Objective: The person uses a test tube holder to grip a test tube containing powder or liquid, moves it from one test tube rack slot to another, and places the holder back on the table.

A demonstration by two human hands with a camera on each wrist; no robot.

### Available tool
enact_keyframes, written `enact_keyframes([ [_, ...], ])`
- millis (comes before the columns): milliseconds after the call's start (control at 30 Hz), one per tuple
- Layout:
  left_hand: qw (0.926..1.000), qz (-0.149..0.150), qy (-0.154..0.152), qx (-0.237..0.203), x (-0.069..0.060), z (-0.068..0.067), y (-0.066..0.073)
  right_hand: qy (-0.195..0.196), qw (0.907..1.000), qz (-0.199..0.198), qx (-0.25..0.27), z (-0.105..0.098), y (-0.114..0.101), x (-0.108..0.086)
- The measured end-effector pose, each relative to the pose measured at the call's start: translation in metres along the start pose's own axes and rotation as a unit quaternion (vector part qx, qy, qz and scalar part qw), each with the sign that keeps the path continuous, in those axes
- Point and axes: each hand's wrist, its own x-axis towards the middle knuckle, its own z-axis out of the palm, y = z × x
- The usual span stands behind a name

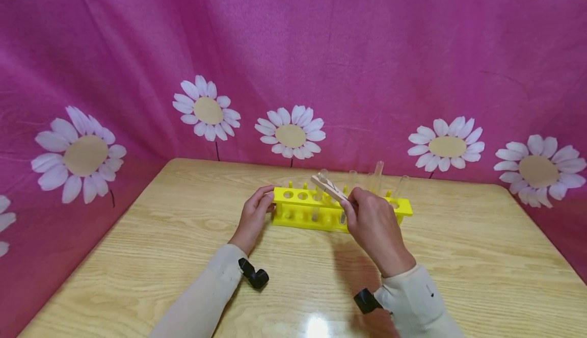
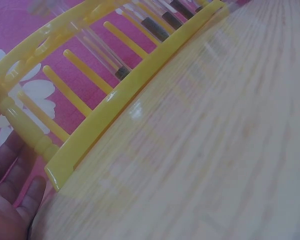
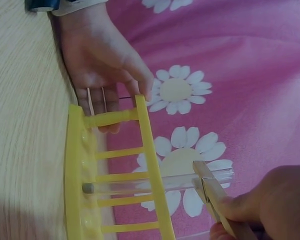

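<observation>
A yellow test tube rack [image 1: 403, 207] stands on the table. My left hand [image 1: 254, 214] grips its left end, with fingers around the end post in the right wrist view. In my right hand [image 1: 378, 228] is a wooden test tube holder [image 1: 331, 189], pinched between thumb and fingers. The holder's jaws are around the upper part of a clear test tube [image 3: 130, 187], just below its mouth. This tube stands in the rack, with something dark at its bottom. Further right in the rack are several other clear tubes [image 1: 378, 174], partly hidden by my right hand.
The rack stands on a light wood-grain table [image 1: 183, 256]. Behind it hangs a pink cloth [image 1: 357, 62] with white daisies. Upright yellow pegs [image 2: 72, 95] line the rack. Dark matter [image 2: 154, 29] fills the bottoms of several tubes.
</observation>
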Motion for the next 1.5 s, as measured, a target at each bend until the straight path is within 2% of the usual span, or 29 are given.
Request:
enact_keyframes([
  [100, 1.0000, 0.003, -0.002, -0.001, 0.001, 0.000, 0.000, -0.001, 1.0000, 0.000, 0.000, 0.000, 0.000, 0.000],
  [167, 1.0000, 0.010, 0.000, -0.002, 0.005, 0.000, -0.007, -0.005, 1.0000, 0.003, -0.001, 0.001, 0.001, 0.000],
  [633, 0.9999, 0.015, -0.004, -0.004, 0.004, -0.001, -0.010, -0.013, 0.9999, 0.003, 0.001, 0.006, 0.003, 0.000],
  [800, 0.9999, 0.015, -0.004, -0.003, 0.004, -0.001, -0.009, -0.036, 0.9990, 0.023, 0.010, 0.005, 0.002, 0.001],
  [1000, 0.9998, 0.017, -0.004, 0.000, 0.004, -0.001, -0.010, -0.083, 0.9944, 0.052, 0.039, 0.004, 0.001, 0.002],
  [1200, 0.9999, 0.009, -0.006, -0.008, 0.005, -0.002, -0.011, -0.098, 0.9919, 0.050, 0.064, 0.003, 0.002, 0.004],
  [1367, 0.9998, 0.006, -0.013, -0.017, 0.003, -0.002, -0.005, -0.088, 0.9941, 0.040, 0.050, 0.003, 0.003, 0.006],
  [1500, 0.9997, -0.002, -0.017, -0.015, -0.005, -0.001, 0.011, -0.095, 0.9933, 0.045, 0.049, 0.003, 0.004, 0.006],
])
